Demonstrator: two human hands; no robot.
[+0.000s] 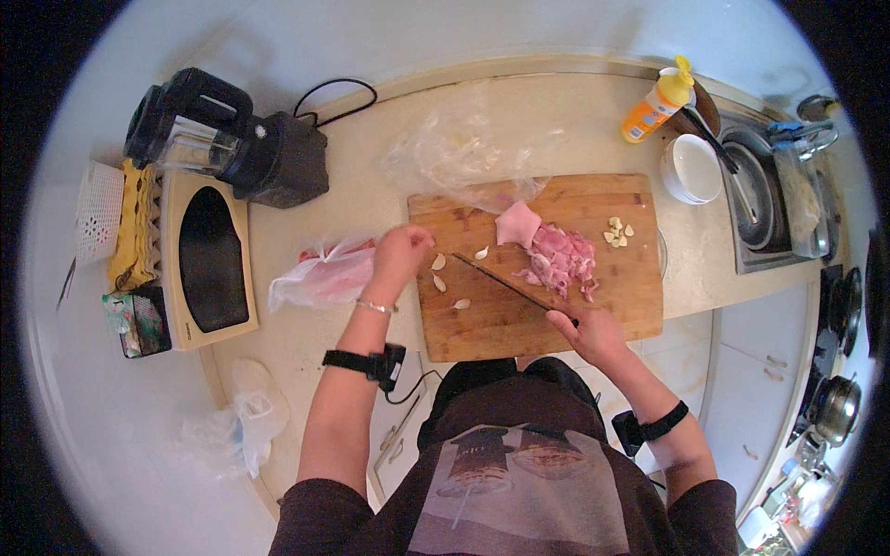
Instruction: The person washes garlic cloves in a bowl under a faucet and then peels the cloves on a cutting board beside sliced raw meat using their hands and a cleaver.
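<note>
My right hand [591, 333] grips the handle of a kitchen knife [504, 283]. Its narrow-looking blade points up and left across a wooden cutting board [487, 333]. At the board's left edge is my left hand [403, 257], fingers bent together; whether they pinch something small is unclear. Several garlic cloves [439, 282] lie scattered close to it. Right of the blade sits a heap of cut raw meat [560, 260], touching a pink star-shaped item [518, 224]. Farther right is a small group of pale, peeled-looking garlic cloves [615, 233]. A plastic bag of meat [330, 274] rests beside my left wrist.
A crumpled clear plastic bag [459, 153] overlaps the board's far edge. At the left stand a black blender [278, 160] and a cream box-shaped appliance [212, 257]. Rightward are a yellow-capped bottle [653, 108], white bowls [692, 170] and a sink [747, 260].
</note>
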